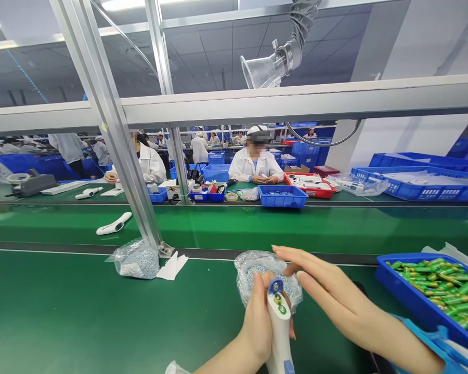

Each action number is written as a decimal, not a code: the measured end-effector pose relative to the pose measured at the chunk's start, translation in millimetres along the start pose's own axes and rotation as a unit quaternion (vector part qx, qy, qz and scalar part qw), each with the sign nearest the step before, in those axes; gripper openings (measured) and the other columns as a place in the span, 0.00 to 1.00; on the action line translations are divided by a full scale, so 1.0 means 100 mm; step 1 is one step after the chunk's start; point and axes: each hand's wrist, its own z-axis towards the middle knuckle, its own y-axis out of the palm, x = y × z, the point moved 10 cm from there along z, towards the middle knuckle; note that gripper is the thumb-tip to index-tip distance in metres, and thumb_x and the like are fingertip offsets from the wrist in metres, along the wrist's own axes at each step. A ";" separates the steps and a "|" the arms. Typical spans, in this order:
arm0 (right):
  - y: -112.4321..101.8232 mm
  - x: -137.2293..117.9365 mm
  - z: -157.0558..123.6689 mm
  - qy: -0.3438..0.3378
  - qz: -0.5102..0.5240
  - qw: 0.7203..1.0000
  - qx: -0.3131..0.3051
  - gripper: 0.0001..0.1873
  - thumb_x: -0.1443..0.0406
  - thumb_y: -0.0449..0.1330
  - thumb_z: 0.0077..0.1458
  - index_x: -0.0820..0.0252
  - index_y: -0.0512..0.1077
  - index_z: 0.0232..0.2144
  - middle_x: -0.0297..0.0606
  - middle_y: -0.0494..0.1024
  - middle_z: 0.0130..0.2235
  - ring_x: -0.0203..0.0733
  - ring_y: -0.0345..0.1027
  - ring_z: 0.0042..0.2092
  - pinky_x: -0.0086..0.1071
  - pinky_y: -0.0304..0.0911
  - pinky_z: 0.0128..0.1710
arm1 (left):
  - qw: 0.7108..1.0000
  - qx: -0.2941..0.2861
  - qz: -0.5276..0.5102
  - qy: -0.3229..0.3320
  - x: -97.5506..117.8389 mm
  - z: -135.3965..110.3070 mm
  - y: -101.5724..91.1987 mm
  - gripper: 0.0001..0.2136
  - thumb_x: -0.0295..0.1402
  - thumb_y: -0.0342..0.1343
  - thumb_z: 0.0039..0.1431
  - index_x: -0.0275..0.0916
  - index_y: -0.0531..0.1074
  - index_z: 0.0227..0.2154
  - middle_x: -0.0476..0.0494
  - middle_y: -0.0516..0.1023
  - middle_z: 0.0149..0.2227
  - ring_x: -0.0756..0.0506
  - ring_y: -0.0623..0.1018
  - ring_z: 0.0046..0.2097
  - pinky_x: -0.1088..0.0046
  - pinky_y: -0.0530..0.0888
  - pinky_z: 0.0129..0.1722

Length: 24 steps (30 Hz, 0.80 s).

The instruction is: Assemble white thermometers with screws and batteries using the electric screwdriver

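Observation:
My left hand (257, 319) is wrapped around a white handheld device (280, 332), held upright with its end toward me. A small blue cap (275, 286) stands open at that end, showing two round green-and-metal spots that look like battery ends. Just behind is a clear plastic bag (245, 264) full of tiny silvery parts, perhaps screws, partly covered by my hands. To the right of the device, my right hand (331, 288) reaches over the bag with fingers stretched out and nothing visible in them.
A blue tray (390, 278) of green batteries (444, 285) stands at right. Left lie another bag of small parts (140, 259) and white paper (172, 266), beside a metal post (117, 130). Beyond, a green conveyor belt (218, 228) carries a similar white device (114, 224); a co-worker (255, 161) sits opposite.

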 end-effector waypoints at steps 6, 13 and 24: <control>0.77 0.75 -0.55 0.347 0.442 0.818 0.122 0.31 0.40 0.47 0.55 0.50 0.67 0.52 0.38 0.65 0.56 0.51 0.55 0.58 0.47 0.53 0.57 | 0.963 0.059 0.208 0.160 0.10 -0.07 -0.16 0.27 0.60 0.36 0.57 0.39 0.61 0.23 0.51 0.62 0.21 0.51 0.63 0.22 0.73 0.61 0.22; 1.17 0.66 -0.74 0.396 0.610 0.663 0.179 0.27 0.50 0.64 0.48 0.47 0.67 0.49 0.29 0.63 0.57 0.42 0.48 0.62 0.36 0.45 0.62 | 0.947 0.038 0.254 0.194 0.13 -0.08 -0.11 0.24 0.55 0.34 0.61 0.40 0.57 0.23 0.52 0.57 0.22 0.49 0.59 0.26 0.71 0.58 0.28; 1.16 0.59 -0.67 0.363 0.686 0.623 0.097 0.25 0.61 0.68 0.45 0.49 0.70 0.48 0.33 0.68 0.53 0.43 0.55 0.58 0.35 0.50 0.60 | 0.942 0.049 0.273 0.188 0.08 -0.10 -0.15 0.25 0.55 0.34 0.61 0.40 0.60 0.23 0.50 0.61 0.22 0.48 0.61 0.26 0.70 0.59 0.30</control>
